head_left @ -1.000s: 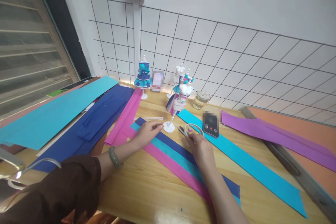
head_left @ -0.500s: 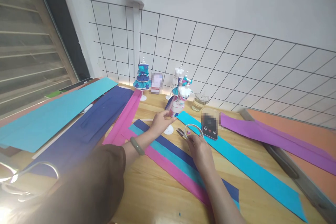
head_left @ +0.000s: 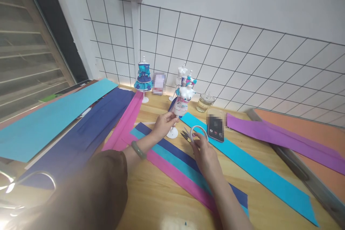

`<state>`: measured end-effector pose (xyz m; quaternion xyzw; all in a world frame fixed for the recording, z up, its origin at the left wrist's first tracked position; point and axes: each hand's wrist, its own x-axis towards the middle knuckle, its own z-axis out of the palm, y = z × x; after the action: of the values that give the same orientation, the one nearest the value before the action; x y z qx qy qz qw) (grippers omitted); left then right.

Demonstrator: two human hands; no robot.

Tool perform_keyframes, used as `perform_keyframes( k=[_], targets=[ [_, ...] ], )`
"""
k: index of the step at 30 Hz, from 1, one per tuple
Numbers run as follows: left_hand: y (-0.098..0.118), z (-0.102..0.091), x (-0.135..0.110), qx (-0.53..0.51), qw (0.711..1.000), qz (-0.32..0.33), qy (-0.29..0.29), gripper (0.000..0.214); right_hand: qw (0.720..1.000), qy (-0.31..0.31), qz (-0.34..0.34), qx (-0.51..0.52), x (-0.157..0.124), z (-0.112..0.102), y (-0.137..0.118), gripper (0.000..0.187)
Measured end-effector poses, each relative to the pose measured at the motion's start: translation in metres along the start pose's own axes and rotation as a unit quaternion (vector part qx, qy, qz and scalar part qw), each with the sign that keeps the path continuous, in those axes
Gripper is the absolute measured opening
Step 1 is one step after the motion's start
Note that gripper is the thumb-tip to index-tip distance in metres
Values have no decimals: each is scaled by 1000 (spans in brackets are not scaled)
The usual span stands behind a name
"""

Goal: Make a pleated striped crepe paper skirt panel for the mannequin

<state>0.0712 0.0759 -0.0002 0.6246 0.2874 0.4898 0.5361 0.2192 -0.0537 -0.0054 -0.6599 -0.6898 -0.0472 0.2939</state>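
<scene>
My left hand (head_left: 165, 125) is closed on a small white dress form (head_left: 182, 101) just above its round white base (head_left: 172, 133). The form is wrapped in white cloth with pink and blue marks, and a blue and pink bow is at its top. To its right, my right hand (head_left: 205, 153) grips small dark-bladed scissors (head_left: 185, 136), their blades spread apart and pointing toward the base. A white tape roll (head_left: 199, 127) is also at the fingers of that hand. Below the hands lie strips of navy, teal and pink paper (head_left: 172, 156).
Behind stand a form in a blue ruffled dress (head_left: 143, 77) and a bare white form (head_left: 182, 73). A glass cup (head_left: 205, 102), a phone (head_left: 216, 129) and a bright blue strip (head_left: 258, 170) lie to the right, past them purple paper (head_left: 280, 142). Navy paper (head_left: 94, 118) lies left.
The scissor blades have spread wider. My left fingers now show just under the cloth on the form. The whole view has shifted slightly.
</scene>
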Motion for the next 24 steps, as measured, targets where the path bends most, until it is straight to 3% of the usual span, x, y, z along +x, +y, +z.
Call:
perform_keyframes(
  k=[5, 18, 24],
  targets=[
    [6, 1, -2, -38, 999, 8, -14, 25, 998, 35, -58, 8, 0, -4, -4, 37],
    [7, 7, -5, -74, 996, -24, -44, 28, 994, 50, -67, 73, -1, -10, -8, 33],
    [6, 9, -6, -76, 996, -21, -33, 24, 992, 45, -69, 95, -1, -11, -9, 32]
  ],
)
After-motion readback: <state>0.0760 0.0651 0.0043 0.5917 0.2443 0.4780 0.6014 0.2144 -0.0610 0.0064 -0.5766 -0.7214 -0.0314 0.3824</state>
